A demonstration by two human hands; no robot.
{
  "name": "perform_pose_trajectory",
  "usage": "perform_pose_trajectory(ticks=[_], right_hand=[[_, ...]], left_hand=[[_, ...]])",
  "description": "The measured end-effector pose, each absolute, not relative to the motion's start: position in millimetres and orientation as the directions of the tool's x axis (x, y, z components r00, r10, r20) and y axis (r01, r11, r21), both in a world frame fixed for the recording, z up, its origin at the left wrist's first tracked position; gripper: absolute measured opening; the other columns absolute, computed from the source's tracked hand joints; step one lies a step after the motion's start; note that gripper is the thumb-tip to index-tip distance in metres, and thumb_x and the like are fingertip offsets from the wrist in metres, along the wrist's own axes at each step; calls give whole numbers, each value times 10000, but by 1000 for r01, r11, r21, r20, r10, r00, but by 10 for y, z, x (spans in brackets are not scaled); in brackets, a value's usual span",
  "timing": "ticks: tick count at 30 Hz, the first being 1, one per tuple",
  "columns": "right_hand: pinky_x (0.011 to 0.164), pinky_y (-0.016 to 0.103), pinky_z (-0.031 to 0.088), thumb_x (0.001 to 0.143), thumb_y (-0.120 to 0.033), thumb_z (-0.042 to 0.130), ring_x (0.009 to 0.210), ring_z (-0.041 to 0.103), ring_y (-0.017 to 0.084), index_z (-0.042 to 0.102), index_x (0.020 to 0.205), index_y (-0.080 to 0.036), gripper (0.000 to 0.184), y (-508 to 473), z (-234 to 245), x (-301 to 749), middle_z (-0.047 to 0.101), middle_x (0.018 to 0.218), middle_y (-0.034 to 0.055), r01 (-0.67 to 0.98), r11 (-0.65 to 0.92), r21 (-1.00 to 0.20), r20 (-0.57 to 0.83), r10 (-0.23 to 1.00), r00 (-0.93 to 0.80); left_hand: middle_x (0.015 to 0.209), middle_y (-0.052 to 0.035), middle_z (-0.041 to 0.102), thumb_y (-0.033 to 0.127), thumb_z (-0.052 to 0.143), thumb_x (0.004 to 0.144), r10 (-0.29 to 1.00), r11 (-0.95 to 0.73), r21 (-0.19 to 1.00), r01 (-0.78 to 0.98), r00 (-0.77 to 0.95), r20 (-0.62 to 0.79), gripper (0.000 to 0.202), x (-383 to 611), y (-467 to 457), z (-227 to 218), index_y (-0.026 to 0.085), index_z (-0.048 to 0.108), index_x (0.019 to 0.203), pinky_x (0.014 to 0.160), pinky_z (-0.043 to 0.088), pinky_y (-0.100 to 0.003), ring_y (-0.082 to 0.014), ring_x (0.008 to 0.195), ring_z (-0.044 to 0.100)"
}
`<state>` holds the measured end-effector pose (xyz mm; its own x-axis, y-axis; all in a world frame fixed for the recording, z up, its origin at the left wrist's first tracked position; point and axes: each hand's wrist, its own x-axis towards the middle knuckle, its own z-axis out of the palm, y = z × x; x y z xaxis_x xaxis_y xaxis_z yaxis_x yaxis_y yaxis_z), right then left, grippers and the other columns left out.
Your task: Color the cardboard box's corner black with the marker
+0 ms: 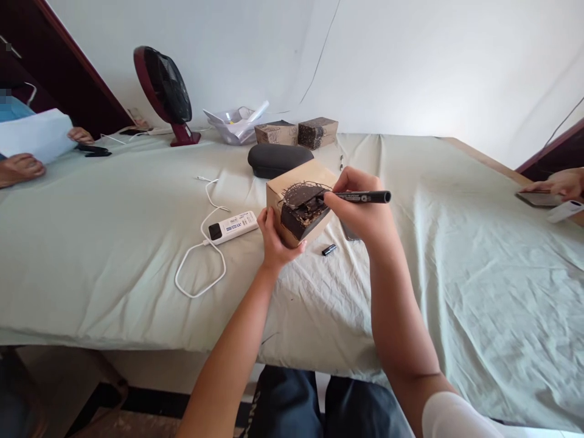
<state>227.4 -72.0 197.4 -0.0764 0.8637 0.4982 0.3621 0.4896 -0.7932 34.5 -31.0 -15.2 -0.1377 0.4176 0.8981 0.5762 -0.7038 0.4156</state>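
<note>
A brown cardboard box (pixel 286 182) is tilted up over the cloth, with a large patch of dark scribble across its faces. My left hand (pixel 277 242) grips the box by its lower left corner, fingers along the side and thumb beneath. Pinched in my right hand (pixel 362 204) is a black marker (pixel 371 197), its writing end at the dark patch; my fingers partly hide the tip. The marker's black cap (pixel 328 250) lies on the cloth below the box. Part of a dark flat object (pixel 349 232) shows beneath my right hand.
A black case (pixel 278 159) sits behind the box, with two scribbled boxes (pixel 318 132) and a plastic basket (pixel 232 131) farther back. Left are a white power bank (pixel 233 227) with cable and a fan (pixel 166 91). Other people's hands hold paper (pixel 39 137) at left and a phone (pixel 538 198) at right.
</note>
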Motion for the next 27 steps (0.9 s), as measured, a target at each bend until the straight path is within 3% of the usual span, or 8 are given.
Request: perform_pose_trajectory(ticks=[7, 11, 16, 22, 27], right_hand=[[548, 300, 215, 720, -125, 653, 603, 337, 117, 413, 627, -240, 282, -720, 2007, 2345, 401, 582, -52, 347, 465, -815, 462, 882, -95], [516, 295, 221, 716, -132, 646, 590, 344, 125, 392, 602, -248, 302, -663, 2003, 2393, 398, 575, -38, 268, 516, -814, 473, 855, -211], [548, 301, 254, 737, -124, 629, 618, 341, 131, 382, 643, -251, 293, -740, 2046, 2380, 401, 618, -38, 263, 637, -724, 554, 765, -328], [599, 281, 299, 805, -116, 626, 631, 380, 114, 455, 774, -240, 213, -801, 1989, 2256, 470, 683, -62, 230, 770, -595, 523, 589, -616], [633, 270, 308, 881, -153, 592, 662, 413, 116, 462, 845, -239, 160, -726, 1887, 2204, 505, 743, -52, 228, 823, -521, 531, 521, -668]], left_hand=[[1558, -192, 335, 670, 832, 700, 422, -673, 420, 609, -149, 894, 1239, 329, -297, -156, 275, 194, 1685, 1231, 386, -628, -432, 1474, 433], [1545, -181, 351, 702, 832, 698, 452, -687, 462, 562, -167, 876, 1216, 329, -293, -169, 294, 229, 1672, 1223, 394, -617, -426, 1474, 440], [1564, -193, 346, 690, 858, 694, 547, -663, 552, 506, -176, 818, 1255, 332, -280, -214, 287, 193, 1680, 1205, 427, -588, -417, 1487, 431], [1578, -216, 352, 668, 841, 744, 597, -634, 630, 449, -233, 767, 1223, 331, -257, -238, 262, 176, 1687, 1212, 440, -583, -415, 1529, 412], [1560, -193, 378, 699, 807, 770, 605, -642, 652, 402, -257, 754, 1180, 345, -257, -217, 279, 201, 1691, 1213, 457, -560, -388, 1498, 461]])
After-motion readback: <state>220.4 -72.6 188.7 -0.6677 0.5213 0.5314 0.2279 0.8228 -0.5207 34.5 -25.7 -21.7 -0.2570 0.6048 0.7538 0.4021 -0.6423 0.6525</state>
